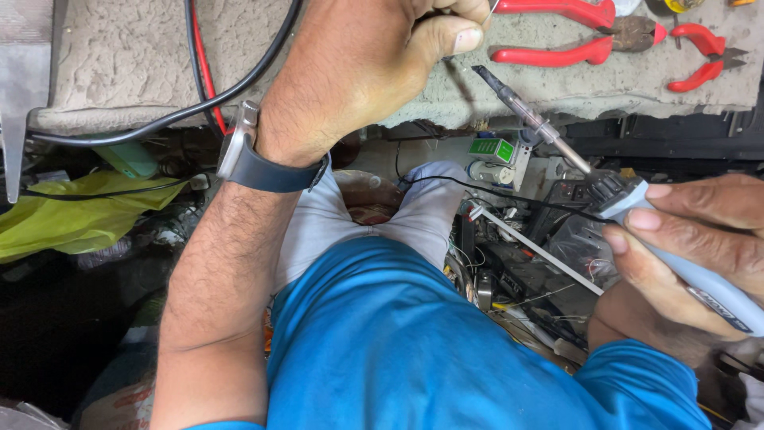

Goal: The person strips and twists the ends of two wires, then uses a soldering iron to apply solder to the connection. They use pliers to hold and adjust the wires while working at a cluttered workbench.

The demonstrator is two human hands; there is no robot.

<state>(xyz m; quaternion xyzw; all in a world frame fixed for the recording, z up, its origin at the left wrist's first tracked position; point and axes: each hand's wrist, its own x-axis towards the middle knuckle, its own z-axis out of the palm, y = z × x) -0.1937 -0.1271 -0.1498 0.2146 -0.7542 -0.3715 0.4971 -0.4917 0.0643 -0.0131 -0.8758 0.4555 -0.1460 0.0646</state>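
So the soldering iron (637,207) has a pale blue-grey handle with a black collar, then a long thin metal shaft going to a dark pointed tip. It's held up in the air, angled, tip pointing up-left toward the edge of the bench (119,64). There's also a thin silvery wire (495,8), only a short bit shows at the top edge, pinched just above that tip.

Layout: the left hand (358,68) rests on the table (127,64), right of two cables (199,72). The soldering iron (629,207), in the right hand (700,247), points its tip toward the table edge. Pliers (589,32) and cutters (704,56) lie beyond it; a bag (72,219) sits below at left.
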